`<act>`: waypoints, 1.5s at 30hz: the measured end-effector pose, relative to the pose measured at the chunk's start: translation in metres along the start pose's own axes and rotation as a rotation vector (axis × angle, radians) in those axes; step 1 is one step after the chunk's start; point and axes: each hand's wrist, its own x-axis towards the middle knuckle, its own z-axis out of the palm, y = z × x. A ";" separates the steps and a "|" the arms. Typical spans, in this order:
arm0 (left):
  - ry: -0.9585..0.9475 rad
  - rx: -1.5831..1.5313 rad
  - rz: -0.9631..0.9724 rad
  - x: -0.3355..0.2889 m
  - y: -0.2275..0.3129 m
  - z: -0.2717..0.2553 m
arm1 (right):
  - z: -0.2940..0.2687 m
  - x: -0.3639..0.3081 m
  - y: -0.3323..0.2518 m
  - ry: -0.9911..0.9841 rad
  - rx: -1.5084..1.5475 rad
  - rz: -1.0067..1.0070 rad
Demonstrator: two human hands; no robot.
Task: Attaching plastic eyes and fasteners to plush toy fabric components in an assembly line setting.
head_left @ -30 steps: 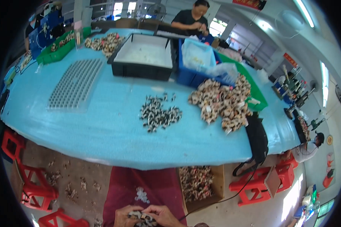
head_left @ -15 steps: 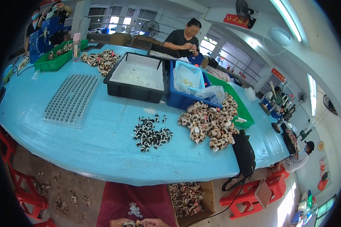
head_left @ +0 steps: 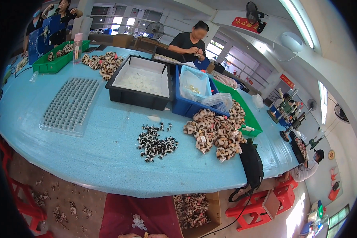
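Note:
At the lower edge, my left hand (head_left: 128,235) and my right hand (head_left: 158,236) are mostly cut off, close together over the dark red cloth (head_left: 154,212) on my lap. Their fingers are curled in around a small spotted plush piece; only a narrow tan bit (head_left: 146,235) shows between them now. Several clear plastic discs (head_left: 139,222) lie on the cloth just beyond my hands. On the blue table (head_left: 107,158) ahead sits a pile of small black-and-white parts (head_left: 156,143), with a heap of spotted plush pieces (head_left: 216,133) to its right.
A clear tray of small parts (head_left: 70,105) lies left, a black bin (head_left: 139,97) and blue crate (head_left: 194,107) farther back. A black bag (head_left: 251,164) hangs at the right edge. A cardboard box (head_left: 214,210) of plush stands beside my lap; a co-worker (head_left: 188,43) sits opposite.
My hands have sunk lower, so less of them and of the plush piece shows. The whole view has shifted slightly. Across the table, the co-worker's hands stay together.

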 end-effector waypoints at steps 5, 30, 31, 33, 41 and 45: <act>-0.063 -0.168 0.005 0.004 -0.003 0.004 | 0.000 -0.004 -0.003 0.036 -0.139 -0.045; 0.052 -0.103 0.088 0.007 -0.027 -0.002 | 0.005 0.008 -0.010 0.133 -0.299 0.001; 0.068 -0.080 0.004 0.009 -0.026 -0.002 | 0.006 0.009 -0.010 0.153 -0.243 0.011; 0.086 -0.058 -0.083 0.012 -0.023 -0.001 | 0.008 0.012 -0.014 0.172 -0.185 0.022; 0.157 0.110 -0.068 0.021 -0.038 -0.001 | 0.012 0.017 -0.021 0.252 -0.397 -0.056; 0.149 0.011 0.028 0.024 -0.020 0.005 | -0.011 0.022 0.010 0.166 -0.059 -0.077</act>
